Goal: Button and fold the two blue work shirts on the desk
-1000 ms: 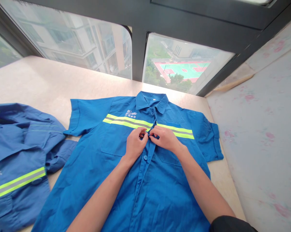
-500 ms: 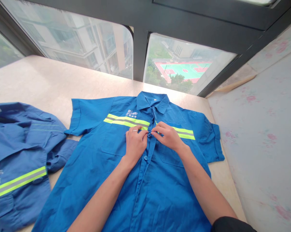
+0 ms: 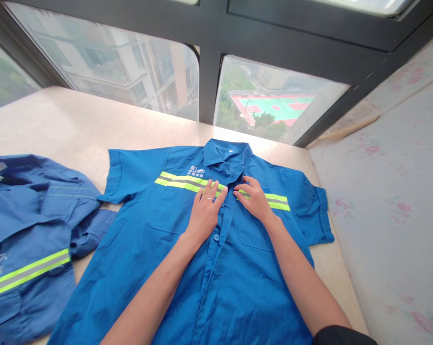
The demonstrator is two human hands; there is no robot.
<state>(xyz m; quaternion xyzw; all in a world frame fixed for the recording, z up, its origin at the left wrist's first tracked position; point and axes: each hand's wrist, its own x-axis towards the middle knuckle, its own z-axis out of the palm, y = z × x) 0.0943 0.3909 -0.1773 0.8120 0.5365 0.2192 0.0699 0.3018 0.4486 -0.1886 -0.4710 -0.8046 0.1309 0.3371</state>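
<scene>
Hands shifted apart since last frame: blue shirt [image 3: 252, 273] front-up on pale ledge [image 3: 76, 115], left hand [image 3: 202, 208] fingers splayed, gripping nothing, by the placket [image 3: 228, 215]; right hand [image 3: 256, 202] fingertips at placket edge, can't tell if pinching; button [image 3: 216, 237] below both, second blue garment [image 3: 33, 211] at left, grey window frame [image 3: 208, 86] beyond

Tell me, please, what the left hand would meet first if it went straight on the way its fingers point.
Most likely the collar of the blue shirt, ahead of the left hand, though the hand's height above the shirt is hard to judge.
</scene>
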